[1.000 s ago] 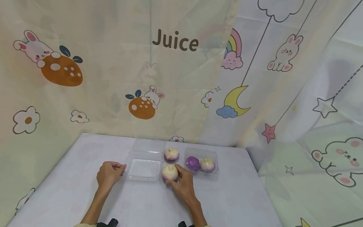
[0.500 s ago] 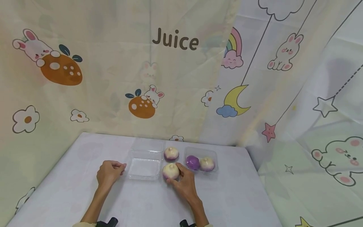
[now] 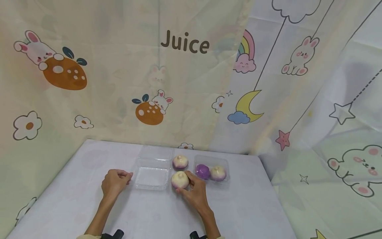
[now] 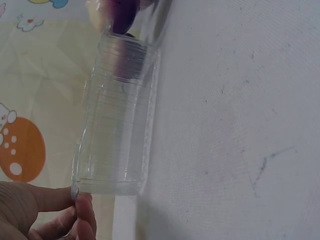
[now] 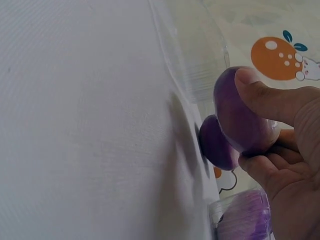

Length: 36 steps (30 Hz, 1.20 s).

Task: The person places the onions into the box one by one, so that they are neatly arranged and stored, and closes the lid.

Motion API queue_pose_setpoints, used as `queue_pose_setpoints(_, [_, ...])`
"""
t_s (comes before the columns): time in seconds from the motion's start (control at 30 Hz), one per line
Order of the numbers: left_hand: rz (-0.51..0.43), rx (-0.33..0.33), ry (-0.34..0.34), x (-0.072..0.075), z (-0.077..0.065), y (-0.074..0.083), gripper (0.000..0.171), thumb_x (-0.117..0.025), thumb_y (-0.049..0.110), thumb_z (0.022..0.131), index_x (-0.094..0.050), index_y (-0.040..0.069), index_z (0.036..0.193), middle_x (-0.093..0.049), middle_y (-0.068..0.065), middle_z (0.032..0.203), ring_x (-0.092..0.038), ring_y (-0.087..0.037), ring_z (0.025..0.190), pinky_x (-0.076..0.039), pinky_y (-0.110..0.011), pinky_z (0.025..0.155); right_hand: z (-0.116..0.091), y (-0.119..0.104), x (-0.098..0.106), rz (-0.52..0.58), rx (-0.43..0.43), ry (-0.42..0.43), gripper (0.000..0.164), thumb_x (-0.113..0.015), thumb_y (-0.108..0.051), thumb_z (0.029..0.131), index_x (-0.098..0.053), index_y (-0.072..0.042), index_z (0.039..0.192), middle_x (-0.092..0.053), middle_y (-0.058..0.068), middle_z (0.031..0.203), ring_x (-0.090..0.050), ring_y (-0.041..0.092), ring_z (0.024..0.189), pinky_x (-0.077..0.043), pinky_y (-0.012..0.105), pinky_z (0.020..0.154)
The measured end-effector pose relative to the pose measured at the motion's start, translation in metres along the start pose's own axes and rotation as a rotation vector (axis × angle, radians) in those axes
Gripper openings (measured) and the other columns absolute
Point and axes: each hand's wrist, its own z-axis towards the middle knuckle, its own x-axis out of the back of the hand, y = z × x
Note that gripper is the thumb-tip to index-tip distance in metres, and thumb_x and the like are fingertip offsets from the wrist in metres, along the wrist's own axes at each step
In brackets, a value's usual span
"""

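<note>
The left hand [image 3: 115,182], fingertips nearly together, pinched a clear box [image 3: 151,188] by its rim; the right hand [image 3: 196,192] curled round a purple-and-cream bulb [image 3: 180,180] at the box's three o'clock (a second bulb [image 3: 180,162] sat at twelve from it).

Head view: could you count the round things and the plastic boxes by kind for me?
Cream-topped purple turnips: 3
Round thing showing only purple: 1
Clear plastic boxes: 2
Total: 6
</note>
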Motion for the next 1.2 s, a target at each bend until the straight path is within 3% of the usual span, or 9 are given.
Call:
queue_pose_setpoints(0.13, [0.001, 0.009, -0.001, -0.0006, 0.0000, -0.0009, 0.028, -0.080, 0.023, 0.097, -0.080, -0.003, 0.088, -0.076, -0.007, 0.068, -0.065, -0.019, 0.060, -0.041, -0.032, 0.055, 0.0004, 0.0006, 0.0009, 0.016, -0.001, 0.003, 0.076, -0.101, -0.006, 0.072, -0.070, 0.001, 0.140, -0.078, 0.012, 0.136, -0.073, 0.016, 0.116, -0.066, 0.024, 0.094])
queue_pose_setpoints(0.53, [-0.003, 0.006, -0.004, -0.0020, 0.0010, -0.0038, 0.027, -0.080, 0.023, 0.096, -0.081, -0.002, 0.086, -0.076, -0.007, 0.068, -0.063, -0.018, 0.059, -0.041, -0.030, 0.054, 0.0009, 0.0022, 0.0031, 0.143, -0.056, -0.024, 0.083, -0.099, -0.004, 0.074, -0.061, 0.010, 0.146, -0.067, 0.023, 0.148, -0.067, 0.035, 0.135, -0.059, 0.031, 0.108])
queue_pose_setpoints(0.8, [-0.008, 0.004, -0.001, -0.0018, 0.0010, -0.0034, 0.027, -0.080, 0.022, 0.096, -0.080, -0.002, 0.085, -0.076, -0.008, 0.068, -0.063, -0.018, 0.059, -0.041, -0.031, 0.054, 0.0030, 0.0049, 0.0021, 0.204, -0.028, -0.044, 0.084, -0.099, -0.009, 0.076, -0.059, 0.009, 0.148, -0.060, 0.030, 0.152, -0.063, 0.044, 0.138, -0.058, 0.035, 0.109])
queue_pose_setpoints(1.2, [-0.006, 0.003, -0.003, -0.0005, -0.0001, -0.0008, 0.028, -0.080, 0.023, 0.097, -0.081, -0.002, 0.086, -0.076, -0.006, 0.067, -0.063, -0.019, 0.060, -0.041, -0.032, 0.055, 0.0071, -0.0030, 0.0038, 0.233, -0.023, -0.079, 0.083, -0.099, -0.006, 0.077, -0.060, 0.005, 0.150, -0.061, 0.023, 0.154, -0.062, 0.036, 0.140, -0.058, 0.035, 0.109])
